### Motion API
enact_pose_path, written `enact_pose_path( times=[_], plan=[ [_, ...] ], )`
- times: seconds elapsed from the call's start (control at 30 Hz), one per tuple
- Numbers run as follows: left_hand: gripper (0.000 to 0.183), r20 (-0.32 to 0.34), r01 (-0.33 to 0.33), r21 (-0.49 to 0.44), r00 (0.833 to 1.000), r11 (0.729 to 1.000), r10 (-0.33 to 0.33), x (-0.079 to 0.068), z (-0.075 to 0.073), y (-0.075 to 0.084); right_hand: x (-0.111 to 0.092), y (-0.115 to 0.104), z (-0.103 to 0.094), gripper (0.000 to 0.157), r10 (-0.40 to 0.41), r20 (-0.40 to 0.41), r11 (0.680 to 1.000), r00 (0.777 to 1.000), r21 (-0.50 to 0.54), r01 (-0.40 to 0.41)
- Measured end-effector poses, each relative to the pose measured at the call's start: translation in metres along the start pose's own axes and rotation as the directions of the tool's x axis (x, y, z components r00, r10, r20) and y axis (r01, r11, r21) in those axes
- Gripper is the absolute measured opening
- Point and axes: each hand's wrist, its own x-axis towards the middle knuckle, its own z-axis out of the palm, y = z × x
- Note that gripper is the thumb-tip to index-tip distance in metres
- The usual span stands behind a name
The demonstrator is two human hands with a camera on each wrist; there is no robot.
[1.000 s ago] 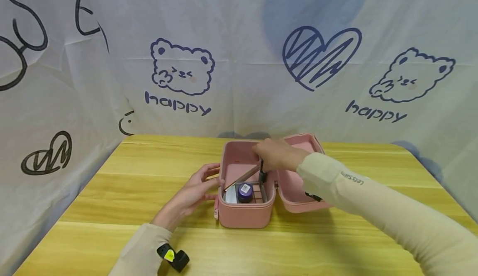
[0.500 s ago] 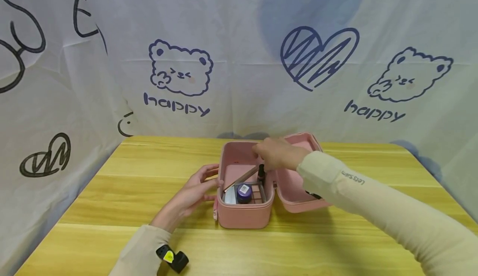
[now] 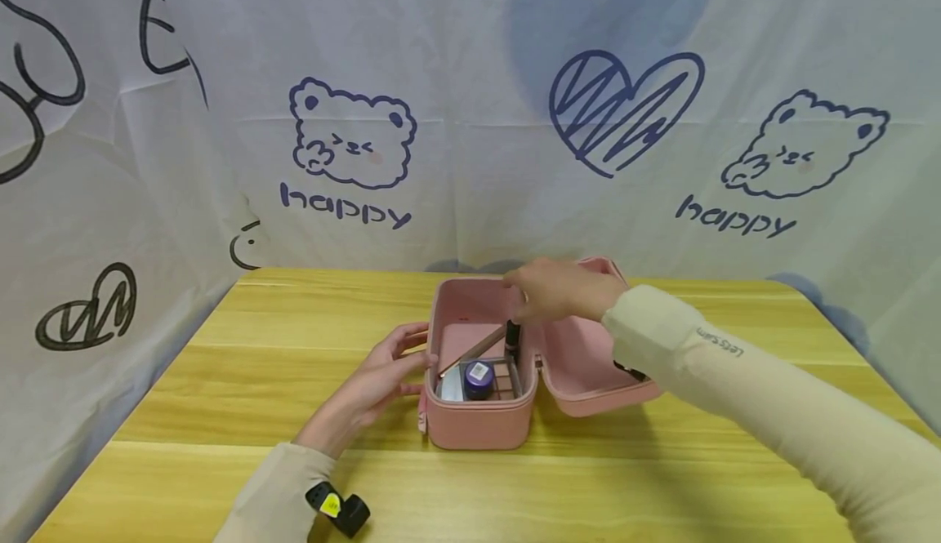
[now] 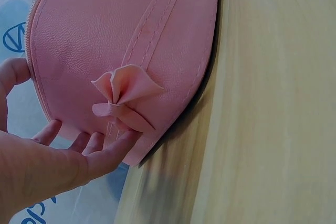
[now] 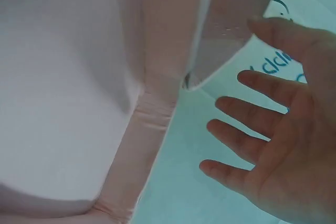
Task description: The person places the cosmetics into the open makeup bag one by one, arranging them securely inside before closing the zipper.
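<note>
A pink cosmetic case [image 3: 479,425] stands unzipped on the table, its lid [image 3: 584,371] folded out to the right. My left hand [image 3: 385,371] rests against its left side; in the left wrist view the fingers touch the pink leather near a bow-shaped tab [image 4: 126,95]. Over the case's right rim hovers my right hand [image 3: 559,290], fingers spread and holding nothing in the right wrist view. Below it a black tube [image 3: 512,337] stands inside the case. A purple-lidded jar [image 3: 479,378] sits on an eyeshadow palette [image 3: 504,384], beside a slim brush-like stick [image 3: 470,352] lying aslant.
The case rests on a wood-grain table [image 3: 294,347]. Behind and to the left hangs a white cloth [image 3: 470,184] printed with bears and hearts. A black wrist device [image 3: 338,509] is strapped on the left sleeve.
My right hand has let go of the black tube, which stays in the case, and has lifted slightly up and to the right. The left hand keeps its place.
</note>
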Motion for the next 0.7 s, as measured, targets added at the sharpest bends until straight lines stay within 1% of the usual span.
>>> enact_pose_path(
  times=[0.1, 0.2, 0.33, 0.53, 0.7],
  plan=[
    [0.061, 0.002, -0.006, 0.004, 1.0, 1.0, 0.006, -0.001, 0.0, 0.0, -0.003, 0.0, -0.005, 0.053, -0.012, 0.011, 1.0, 1.0, 0.005, 0.012],
    [0.061, 0.003, -0.013, 0.012, 1.0, 1.0, 0.013, -0.001, 0.0, -0.001, -0.005, -0.001, -0.012, 0.06, -0.012, 0.014, 1.0, 1.0, -0.018, 0.012],
    [0.061, 0.003, -0.009, 0.013, 1.0, 1.0, 0.009, 0.0, 0.0, -0.001, -0.011, 0.001, -0.023, 0.068, -0.006, -0.02, 1.0, 1.0, -0.027, 0.005],
    [0.06, 0.006, -0.003, 0.004, 1.0, 1.0, 0.003, 0.0, 0.0, 0.0, -0.022, 0.013, -0.034, 0.071, -0.033, -0.072, 0.999, 0.997, -0.037, 0.03],
    [0.059, 0.004, -0.001, 0.003, 1.0, 1.0, 0.001, 0.001, -0.001, 0.0, -0.037, 0.028, -0.038, 0.072, -0.016, -0.117, 1.0, 0.993, 0.005, 0.017]
  ],
)
